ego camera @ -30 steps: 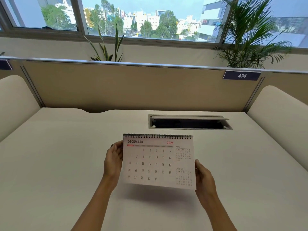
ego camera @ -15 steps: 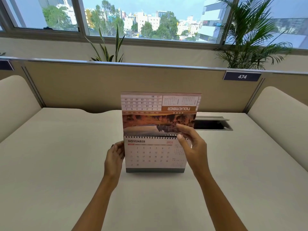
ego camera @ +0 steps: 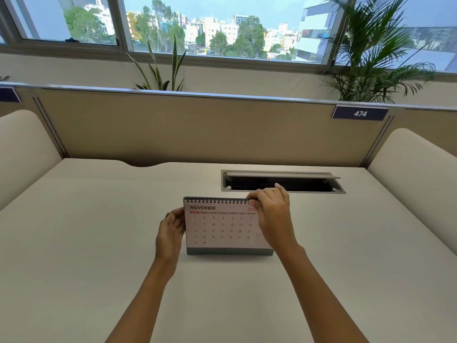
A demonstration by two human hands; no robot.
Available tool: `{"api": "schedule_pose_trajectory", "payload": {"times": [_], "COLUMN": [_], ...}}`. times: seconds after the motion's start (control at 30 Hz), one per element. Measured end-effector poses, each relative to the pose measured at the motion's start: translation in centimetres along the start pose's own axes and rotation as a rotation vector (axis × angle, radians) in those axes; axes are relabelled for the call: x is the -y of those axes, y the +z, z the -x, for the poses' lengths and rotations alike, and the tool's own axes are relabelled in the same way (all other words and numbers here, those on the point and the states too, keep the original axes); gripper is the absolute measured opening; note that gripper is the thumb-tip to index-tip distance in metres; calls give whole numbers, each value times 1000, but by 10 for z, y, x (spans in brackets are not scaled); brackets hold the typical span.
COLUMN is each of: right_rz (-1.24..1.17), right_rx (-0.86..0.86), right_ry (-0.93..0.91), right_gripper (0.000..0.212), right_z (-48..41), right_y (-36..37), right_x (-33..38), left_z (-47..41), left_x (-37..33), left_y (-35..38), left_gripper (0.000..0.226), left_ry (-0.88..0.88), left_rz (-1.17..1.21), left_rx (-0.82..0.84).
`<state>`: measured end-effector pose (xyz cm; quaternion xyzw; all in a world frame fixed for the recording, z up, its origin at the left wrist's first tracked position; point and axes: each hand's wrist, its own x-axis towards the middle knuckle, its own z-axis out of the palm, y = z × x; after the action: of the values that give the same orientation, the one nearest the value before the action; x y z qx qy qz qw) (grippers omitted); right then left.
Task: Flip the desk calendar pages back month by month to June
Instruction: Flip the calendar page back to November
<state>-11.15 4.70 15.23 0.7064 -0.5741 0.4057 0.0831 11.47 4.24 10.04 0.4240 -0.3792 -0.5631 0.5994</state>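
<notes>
Two hands hold our desk calendar (ego camera: 222, 229), which stands upright on the desk (ego camera: 99, 231) near the middle, closer to the far edge than to the near one, with the November page facing us. Our left hand (ego camera: 170, 233) is curled around the calendar's left edge, fingers behind it and thumb at the front. Our right hand (ego camera: 272, 214) covers the right part of the page, its fingers bent over the spiral binding (ego camera: 217, 200) at the top right corner; we cannot tell whether they pinch a page or only rest there.

Just beyond the calendar, toward the desk's far edge, a cable box (ego camera: 283, 181) is sunk into the surface with its lid (ego camera: 279, 175) propped open; the inside is dark and we cannot tell what it holds.

Along the far edge runs a partition (ego camera: 197, 129) bearing a plate marked 474 (ego camera: 359, 113). Padded screens rise along the left edge (ego camera: 24, 149) and the right edge (ego camera: 415, 164). Bare surface lies to both sides of the calendar and between it and the near edge.
</notes>
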Motion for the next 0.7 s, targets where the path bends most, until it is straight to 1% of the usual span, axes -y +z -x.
{"api": "schedule_pose_trajectory", "payload": {"times": [0.1,0.17,0.27,0.33,0.37,0.43,0.5,0.6,0.7], "right_rz": [-53,-96,-148,-201,-242,-345,-427,-454,-465], "right_rx": [-85,-223,-445,-500,-492,-420,-325,-240,-231], "right_ry": [51,145,384,566,662,848,968,1007,974], "right_gripper": [17,25,26,26,26,25,23,16,10], "right_z": [8,19,40,55,63,77,87,95,98], "right_y": [2,4,9,14,16,21,26,31,30], "right_x": [1,1,-1,-6,-9,-15,-19,-20,-18], "left_z": [0,-1,-1,0,-1,0,-1,-1,-1], "left_x": [1,1,1,2,2,2,2,2,2], "left_y": [0,1,0,0,0,0,0,0,0], "left_gripper": [38,38,38,38,39,39,39,39,39], "left_ry": [0,-6,-4,-3,-1,1,1,0,1], "left_rz": [-1,5,12,20,23,24,26,25,19], "left_rx": [-3,-9,-10,-8,-7,-4,-4,0,0]}}
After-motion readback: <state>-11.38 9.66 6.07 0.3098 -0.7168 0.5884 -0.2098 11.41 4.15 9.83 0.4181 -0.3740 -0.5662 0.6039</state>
